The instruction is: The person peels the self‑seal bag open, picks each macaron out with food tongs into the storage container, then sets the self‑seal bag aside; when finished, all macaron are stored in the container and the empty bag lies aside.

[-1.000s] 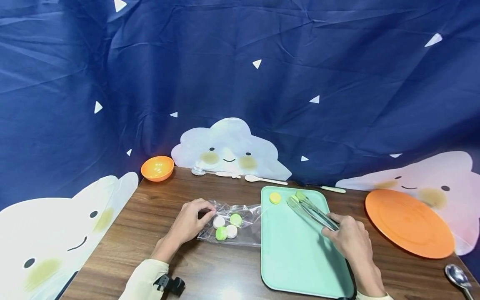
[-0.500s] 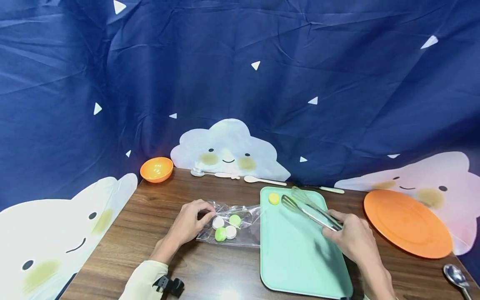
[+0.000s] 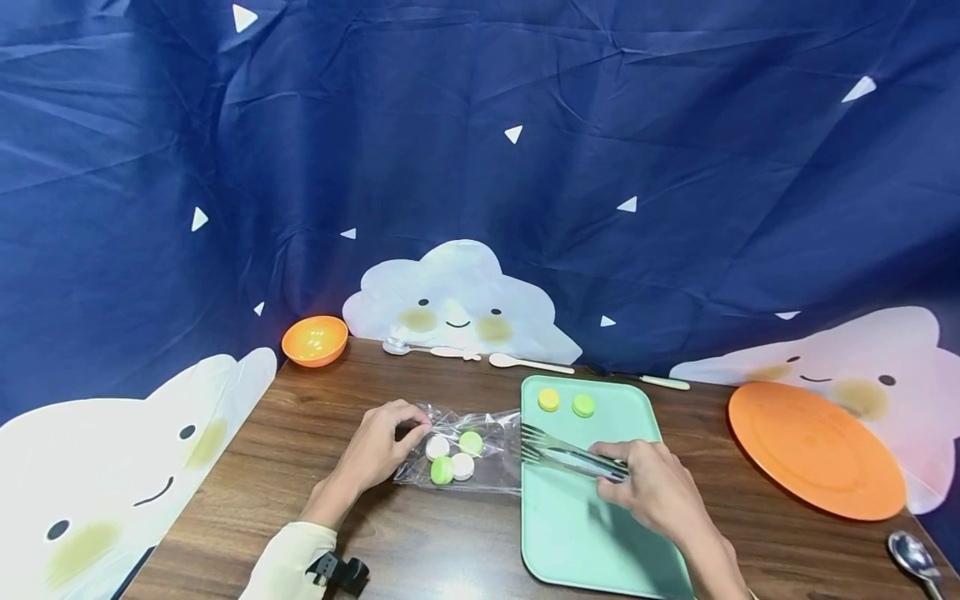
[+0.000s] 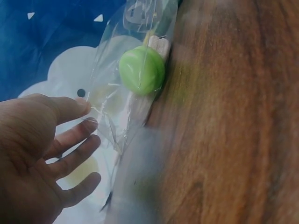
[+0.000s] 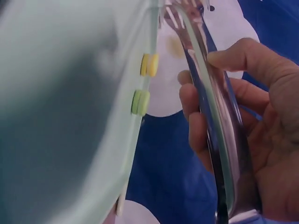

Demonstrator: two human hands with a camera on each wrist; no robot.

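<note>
Right hand (image 3: 656,492) on tongs (image 3: 570,454), left hand (image 3: 378,446) at plastic bag (image 3: 480,446).

Right fingers (image 5: 224,58) grasp the metal tongs; tips point toward 9 o'clock, reaching the bag's open edge at the left rim of the green tray (image 3: 592,533). Left fingers (image 3: 412,414) pinch the bag's left end on the desk (image 3: 442,542) — bag holds two white and two green round pieces. On the tray at 12 o'clock — yellow piece (image 3: 548,399) and green piece (image 3: 582,405), just beside each other. Orange plate (image 3: 817,450) lies at 3 o'clock, well apart.
</note>
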